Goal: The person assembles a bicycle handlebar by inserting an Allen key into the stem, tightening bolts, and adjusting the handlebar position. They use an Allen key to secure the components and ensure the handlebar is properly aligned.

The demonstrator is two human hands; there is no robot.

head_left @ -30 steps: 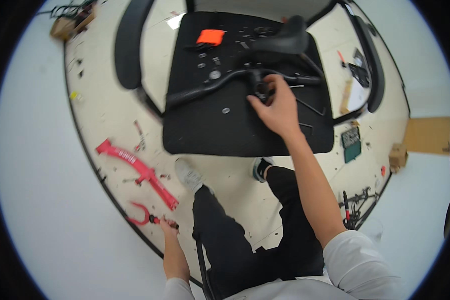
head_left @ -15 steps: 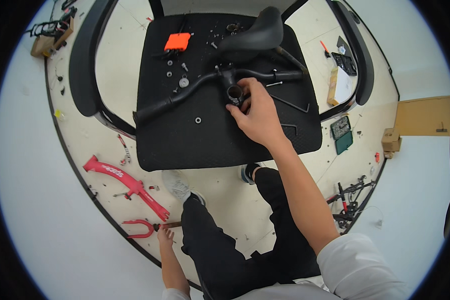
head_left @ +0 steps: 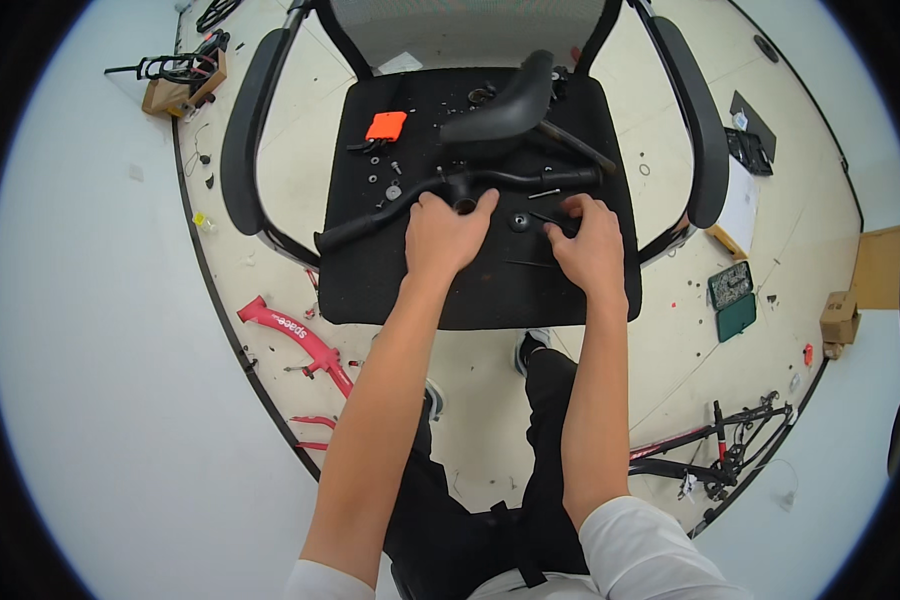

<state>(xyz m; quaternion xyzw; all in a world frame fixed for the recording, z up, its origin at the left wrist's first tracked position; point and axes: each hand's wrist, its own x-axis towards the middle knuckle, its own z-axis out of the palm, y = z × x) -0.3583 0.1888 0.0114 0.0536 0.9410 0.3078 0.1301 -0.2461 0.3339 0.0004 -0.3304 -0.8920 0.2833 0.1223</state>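
Observation:
On the black chair seat lies a black bicycle handlebar (head_left: pixel 365 224) with its stem (head_left: pixel 463 205), whose round tube opening faces me. My left hand (head_left: pixel 445 235) is closed around the stem, fingers on one side and thumb on the other. Right of it, a small round black cap (head_left: pixel 519 221) rests on the seat. My right hand (head_left: pixel 592 250) has its fingers and thumb curled at a black hex key (head_left: pixel 547 219), partly hidden by the fingers. A second thin hex key (head_left: pixel 530 263) lies nearer to me, and a silver bolt (head_left: pixel 544 194) lies beyond.
A bicycle saddle (head_left: pixel 500 110) with its post sits behind the handlebar. An orange block (head_left: pixel 386 126), bolts and washers (head_left: pixel 394 191) lie to the left. Chair armrests (head_left: pixel 253 130) flank the seat. A pink frame (head_left: pixel 295 330) and a black bicycle frame (head_left: pixel 715 450) are on the floor.
My left hand has come up from the pink fork on the floor to the stem. My right hand has left the stem and moved right to the hex key. The view has shifted.

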